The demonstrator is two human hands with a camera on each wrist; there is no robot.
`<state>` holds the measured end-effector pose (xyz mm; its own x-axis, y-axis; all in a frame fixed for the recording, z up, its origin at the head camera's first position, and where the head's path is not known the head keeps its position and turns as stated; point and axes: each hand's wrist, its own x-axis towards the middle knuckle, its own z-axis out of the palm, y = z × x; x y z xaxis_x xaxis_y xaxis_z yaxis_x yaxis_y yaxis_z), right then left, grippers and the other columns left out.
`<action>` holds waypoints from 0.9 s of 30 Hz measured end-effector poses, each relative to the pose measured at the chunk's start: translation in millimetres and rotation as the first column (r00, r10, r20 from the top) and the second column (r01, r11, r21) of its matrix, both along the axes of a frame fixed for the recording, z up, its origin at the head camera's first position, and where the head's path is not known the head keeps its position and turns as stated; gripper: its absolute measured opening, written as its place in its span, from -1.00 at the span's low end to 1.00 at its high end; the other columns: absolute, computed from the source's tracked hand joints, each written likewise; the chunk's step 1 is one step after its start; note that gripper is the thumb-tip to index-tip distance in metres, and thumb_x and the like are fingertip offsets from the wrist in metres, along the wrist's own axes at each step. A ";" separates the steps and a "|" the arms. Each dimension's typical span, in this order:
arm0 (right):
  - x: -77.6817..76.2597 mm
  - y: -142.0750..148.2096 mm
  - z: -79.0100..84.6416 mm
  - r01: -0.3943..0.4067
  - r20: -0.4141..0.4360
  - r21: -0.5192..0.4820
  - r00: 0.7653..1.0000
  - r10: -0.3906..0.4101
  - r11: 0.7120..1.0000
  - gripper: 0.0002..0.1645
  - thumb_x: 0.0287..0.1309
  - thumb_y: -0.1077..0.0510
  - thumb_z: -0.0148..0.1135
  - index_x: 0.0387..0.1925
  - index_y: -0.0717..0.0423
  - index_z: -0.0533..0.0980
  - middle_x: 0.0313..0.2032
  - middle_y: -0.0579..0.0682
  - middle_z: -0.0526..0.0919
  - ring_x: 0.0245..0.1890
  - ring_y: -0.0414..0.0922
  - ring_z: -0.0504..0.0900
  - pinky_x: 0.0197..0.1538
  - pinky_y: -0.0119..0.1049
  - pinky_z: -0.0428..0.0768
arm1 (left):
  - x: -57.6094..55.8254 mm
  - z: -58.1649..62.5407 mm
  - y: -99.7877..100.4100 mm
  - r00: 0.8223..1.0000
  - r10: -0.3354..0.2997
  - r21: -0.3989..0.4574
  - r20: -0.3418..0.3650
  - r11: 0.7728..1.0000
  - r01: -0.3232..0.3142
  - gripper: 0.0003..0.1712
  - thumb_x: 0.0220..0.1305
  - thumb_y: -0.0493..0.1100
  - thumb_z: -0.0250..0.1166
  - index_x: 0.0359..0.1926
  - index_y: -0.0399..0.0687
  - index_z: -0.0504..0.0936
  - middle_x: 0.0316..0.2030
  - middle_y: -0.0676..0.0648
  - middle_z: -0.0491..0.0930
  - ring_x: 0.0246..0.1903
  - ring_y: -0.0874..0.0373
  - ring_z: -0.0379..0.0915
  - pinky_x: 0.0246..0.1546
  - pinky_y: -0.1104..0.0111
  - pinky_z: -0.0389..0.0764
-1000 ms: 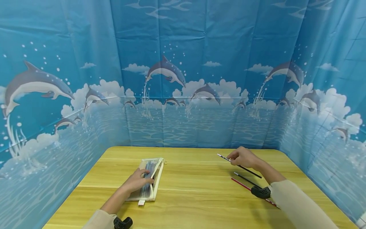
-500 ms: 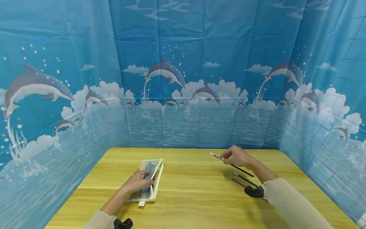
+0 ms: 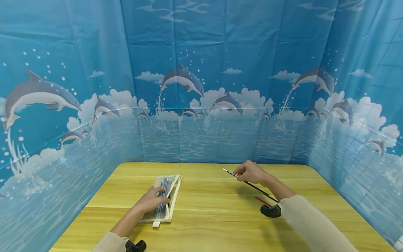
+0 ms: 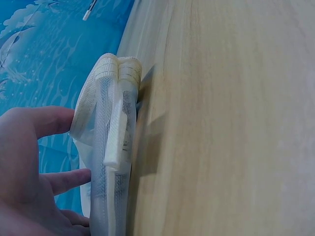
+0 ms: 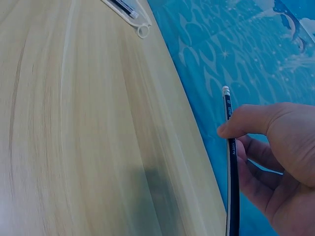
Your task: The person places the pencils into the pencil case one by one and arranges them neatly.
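Observation:
My right hand (image 3: 253,173) pinches a dark pencil (image 3: 231,173) with a white eraser end between thumb and fingers. In the right wrist view the thumb presses on the pencil (image 5: 232,172) near its eraser end, and the other fingers curl behind. My left hand (image 3: 151,201) rests on a clear mesh pencil pouch (image 3: 171,213) with cream edging. Several pencils show inside the pouch. In the left wrist view, fairly straight fingers touch the pouch (image 4: 103,147) along its side and its raised cream edge.
A red pencil (image 3: 262,201) lies on the yellow wood-grain table (image 3: 207,224), partly hidden by the right wrist camera (image 3: 270,211). Another dark pencil (image 3: 273,198) shows just past it, mostly covered. A blue dolphin-print curtain (image 3: 201,140) stands around the table's back and sides.
My right hand has moved left across the table with the dark pencil, towards the pouch. My left hand and the pouch have stayed in place.

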<state>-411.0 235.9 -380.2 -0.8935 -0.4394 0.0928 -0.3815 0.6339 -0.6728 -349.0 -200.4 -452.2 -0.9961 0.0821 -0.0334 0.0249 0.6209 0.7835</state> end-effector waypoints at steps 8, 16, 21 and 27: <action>-4.1 -21.4 -1.7 -0.023 0.009 -0.014 1.000 0.023 1.000 -0.76 0.25 0.35 0.34 -0.06 0.23 0.75 -0.31 -0.03 0.74 -0.34 -0.10 0.60 -0.30 -0.22 0.52 | 1.5 0.4 0.2 1.000 0.000 -0.003 -0.001 1.000 0.000 -0.24 0.20 0.02 0.47 0.36 -0.19 0.52 0.54 -0.53 -0.14 0.48 -0.52 -0.18 0.36 -0.37 0.03; -6.6 -45.2 -6.9 -0.043 0.003 -0.039 0.999 0.043 0.998 -0.75 0.21 0.39 0.36 -0.07 0.28 0.75 -0.28 0.09 0.76 -0.38 -0.10 0.61 -0.33 -0.21 0.54 | 2.3 2.5 0.5 1.000 0.004 0.004 0.007 1.000 -0.004 -0.23 0.21 0.03 0.46 0.37 -0.19 0.50 0.55 -0.53 -0.15 0.49 -0.53 -0.19 0.36 -0.37 0.03; -8.8 -62.3 -12.3 -0.056 0.025 -0.071 0.998 0.058 0.996 -0.74 0.21 0.41 0.35 -0.06 0.31 0.73 -0.35 0.05 0.75 -0.41 -0.08 0.64 -0.35 -0.19 0.59 | 2.2 2.5 0.1 1.000 -0.001 0.007 0.006 1.000 0.001 -0.23 0.21 0.02 0.46 0.38 -0.19 0.50 0.54 -0.53 -0.16 0.48 -0.53 -0.19 0.35 -0.38 0.04; -10.6 -83.3 -18.6 -0.036 0.076 -0.126 0.996 0.046 0.991 -0.72 0.21 0.40 0.36 -0.03 0.36 0.71 -0.38 0.03 0.74 -0.46 -0.08 0.64 -0.35 -0.16 0.62 | 2.6 2.3 -0.8 1.000 -0.004 0.005 0.011 1.000 0.004 -0.23 0.21 0.03 0.46 0.37 -0.19 0.50 0.54 -0.53 -0.15 0.48 -0.53 -0.19 0.35 -0.37 0.05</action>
